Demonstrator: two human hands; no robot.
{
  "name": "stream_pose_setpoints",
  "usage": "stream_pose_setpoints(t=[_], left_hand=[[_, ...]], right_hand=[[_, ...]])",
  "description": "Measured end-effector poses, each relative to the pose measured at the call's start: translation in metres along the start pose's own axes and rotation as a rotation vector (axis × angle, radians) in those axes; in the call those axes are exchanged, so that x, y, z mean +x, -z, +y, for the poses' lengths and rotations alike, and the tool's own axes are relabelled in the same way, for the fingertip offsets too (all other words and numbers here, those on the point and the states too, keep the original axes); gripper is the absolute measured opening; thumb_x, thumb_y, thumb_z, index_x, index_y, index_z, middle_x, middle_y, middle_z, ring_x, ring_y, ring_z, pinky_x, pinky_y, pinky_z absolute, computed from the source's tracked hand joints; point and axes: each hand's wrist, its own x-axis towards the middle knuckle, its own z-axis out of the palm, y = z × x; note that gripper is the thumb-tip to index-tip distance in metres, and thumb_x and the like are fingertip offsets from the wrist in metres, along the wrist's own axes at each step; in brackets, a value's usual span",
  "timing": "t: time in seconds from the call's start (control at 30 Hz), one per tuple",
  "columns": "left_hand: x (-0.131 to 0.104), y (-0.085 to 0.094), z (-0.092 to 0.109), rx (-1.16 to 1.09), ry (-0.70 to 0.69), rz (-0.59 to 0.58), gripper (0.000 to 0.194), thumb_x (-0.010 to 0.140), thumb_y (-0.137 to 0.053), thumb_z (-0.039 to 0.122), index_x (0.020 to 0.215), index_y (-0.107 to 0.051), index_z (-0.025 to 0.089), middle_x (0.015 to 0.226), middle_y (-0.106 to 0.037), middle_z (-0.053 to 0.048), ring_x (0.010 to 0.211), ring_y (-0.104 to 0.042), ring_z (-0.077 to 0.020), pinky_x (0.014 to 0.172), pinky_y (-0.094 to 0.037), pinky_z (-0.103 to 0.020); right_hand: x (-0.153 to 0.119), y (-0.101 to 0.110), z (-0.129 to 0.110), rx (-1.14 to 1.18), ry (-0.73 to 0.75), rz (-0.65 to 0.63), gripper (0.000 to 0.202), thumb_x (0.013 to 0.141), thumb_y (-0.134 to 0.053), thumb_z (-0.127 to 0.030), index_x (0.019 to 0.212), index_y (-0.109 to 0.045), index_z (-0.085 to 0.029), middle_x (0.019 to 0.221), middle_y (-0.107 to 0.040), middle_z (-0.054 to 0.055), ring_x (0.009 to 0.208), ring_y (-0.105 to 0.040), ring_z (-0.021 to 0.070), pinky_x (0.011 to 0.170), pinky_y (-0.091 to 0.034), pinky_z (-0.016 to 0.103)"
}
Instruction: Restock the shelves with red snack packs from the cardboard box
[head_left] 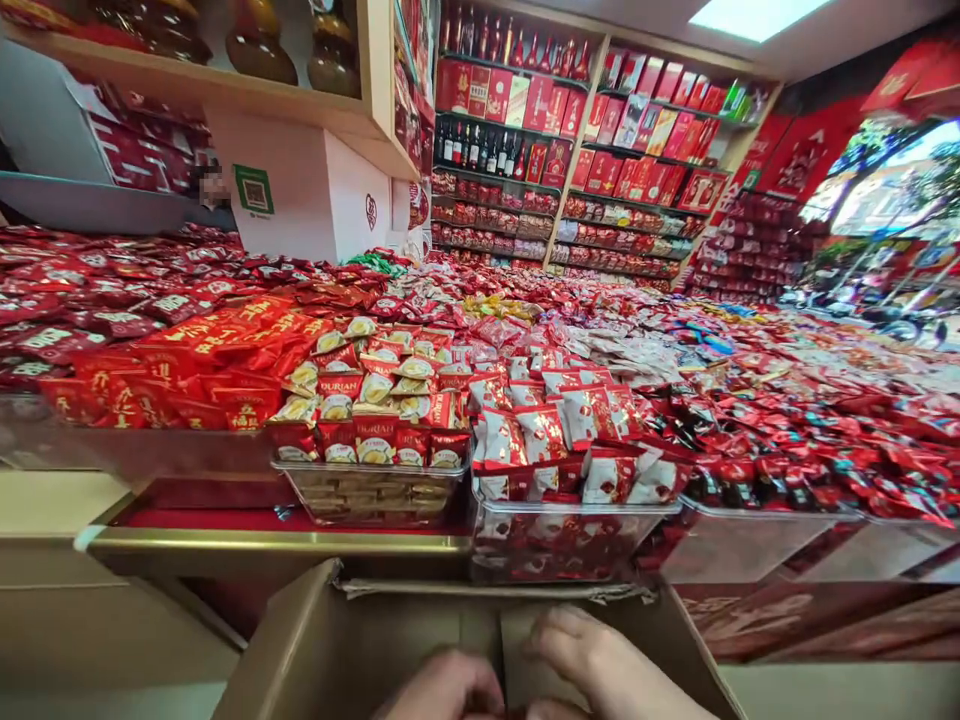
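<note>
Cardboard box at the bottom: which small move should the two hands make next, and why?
Probably spread the flaps of the cardboard box wider. Left hand and right hand both rest inside its opening, close together, and their fingers hide what lies below.

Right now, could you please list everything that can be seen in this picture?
cardboard box: one, brown, open, bottom centre, under both hands
clear bins: several, transparent, in a row at the counter's front edge
DURIAN packets: many, red and yellow, heaped in the left centre bin
red-and-white packets: many, heaped in the next bin to the right
dark red sweets: very many, spread across the right of the counter
red-and-gold packets: many, on the left of the counter
shelves: one wall unit, wooden, at the back, with red boxes and bottles
left hand: one, bare, inside the box; grip hidden
right hand: one, bare, inside the box, beside the left
</note>
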Motion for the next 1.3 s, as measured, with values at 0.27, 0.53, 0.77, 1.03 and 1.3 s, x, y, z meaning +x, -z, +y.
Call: stream_pose_setpoints(t=[0.27,0.53,0.77,1.03,1.3], left_hand=[[0.004,0.020,0.019,-0.313,-0.133,0.404,0.025,0.069,-0.058,0.041,0.076,-0.061,0.017,0.072,-0.064,0.000,0.067,-0.053,-0.0124,0.063,-0.042,-0.024],[0.008,0.017,0.015,-0.382,-0.148,0.415,0.026,0.068,-0.063,0.040,0.078,-0.068,0.017,0.065,-0.064,0.000,0.057,-0.048,-0.0106,0.051,-0.040,-0.021],[0.008,0.008,0.013,-0.407,-0.157,0.330,0.027,0.069,-0.062,0.042,0.084,-0.067,0.020,0.072,-0.066,0.001,0.066,-0.054,-0.0132,0.059,-0.044,-0.022],[0.010,0.005,0.011,-0.376,-0.164,0.341,0.025,0.066,-0.064,0.043,0.066,-0.068,0.018,0.063,-0.061,0.001,0.062,-0.050,-0.0117,0.060,-0.041,-0.021],[0.014,-0.008,0.009,-0.717,-0.117,0.381,0.029,0.059,-0.070,0.046,0.064,-0.066,0.017,0.052,-0.057,0.004,0.052,-0.047,-0.0082,0.052,-0.038,-0.019]], right_hand=[[0.017,-0.059,0.025,0.966,-0.314,0.103,0.045,0.065,-0.062,-0.056,0.072,-0.055,-0.012,0.060,-0.057,0.001,0.049,-0.051,0.0092,0.050,-0.042,0.023],[0.016,-0.068,0.026,1.081,-0.278,0.236,0.049,0.069,-0.055,-0.061,0.074,-0.055,-0.012,0.058,-0.054,0.000,0.047,-0.048,0.0073,0.046,-0.038,0.020],[0.015,-0.067,0.027,0.891,-0.232,0.278,0.043,0.077,-0.050,-0.055,0.065,-0.052,-0.013,0.056,-0.044,-0.002,0.051,-0.039,0.0073,0.048,-0.033,0.020],[0.012,-0.068,0.027,0.412,-0.094,0.277,0.043,0.088,-0.033,-0.044,0.057,-0.040,-0.016,0.054,-0.037,-0.002,0.051,-0.034,0.0073,0.050,-0.028,0.020],[0.015,-0.069,0.026,0.410,-0.071,0.332,0.046,0.089,-0.027,-0.044,0.054,-0.037,-0.017,0.050,-0.037,-0.002,0.047,-0.036,0.0072,0.047,-0.028,0.020]])
